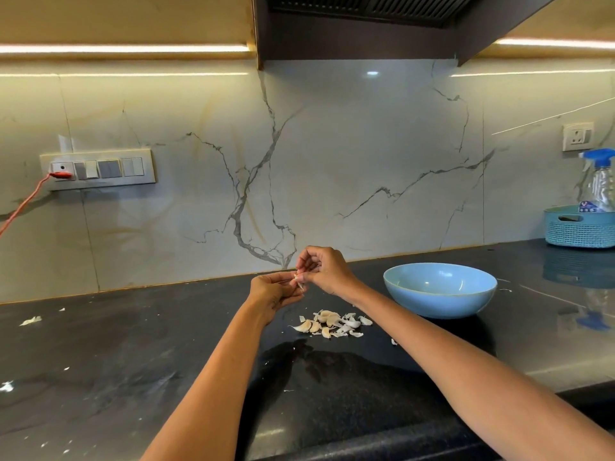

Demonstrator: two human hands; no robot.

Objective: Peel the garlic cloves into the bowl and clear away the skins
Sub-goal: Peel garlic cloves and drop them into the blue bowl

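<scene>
My left hand (274,291) and my right hand (321,269) meet above the dark counter, both pinching one small garlic clove (298,281) between their fingertips; a strip of skin hangs from it. Below them, a pile of garlic cloves and loose white skins (332,324) lies on the counter. A light blue bowl (440,290) stands to the right of the pile, and what shows of its inside looks empty.
Scattered skin flakes (30,321) lie at the far left of the black counter (133,344). A teal basket (580,227) with a spray bottle (599,181) stands at the back right. An orange cable (23,207) hangs from the wall socket panel on the left.
</scene>
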